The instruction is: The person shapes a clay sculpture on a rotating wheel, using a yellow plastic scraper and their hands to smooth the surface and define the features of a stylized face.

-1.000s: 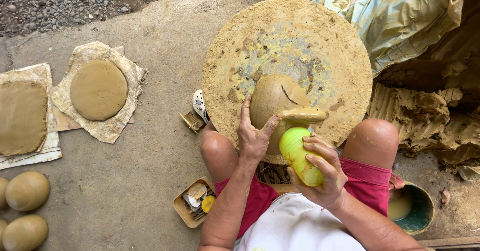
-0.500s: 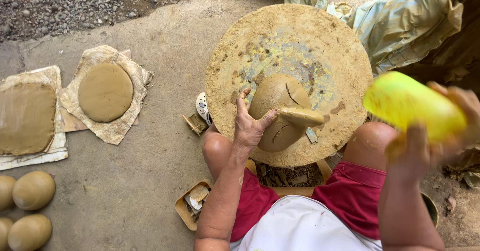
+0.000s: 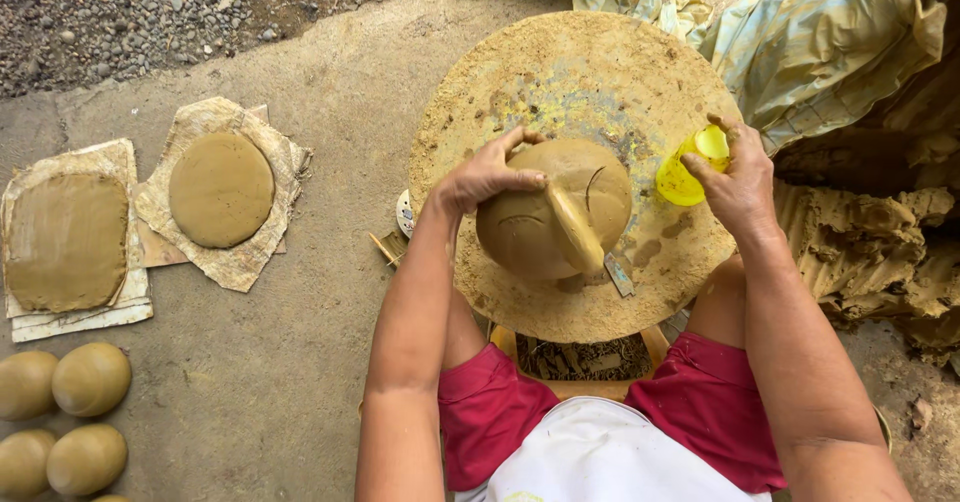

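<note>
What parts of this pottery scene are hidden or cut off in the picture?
Head view, the only view:
- Yellow bottle: its right part is hidden by the right hand.
- Clay balls: cut off by the left and bottom edges.
- Clay pot: its underside faces away.

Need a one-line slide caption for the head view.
Left hand steadies a clay pot on a round wheel; right hand holds a yellow bottle.

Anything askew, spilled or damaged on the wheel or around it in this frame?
Nothing stands out. The left hand rests on the clay form on the round wheel, with a wooden paddle lying across the form. The right hand holds a yellow bottle. The wheel is crusted with dried clay, but nothing looks spilled or broken.
</note>
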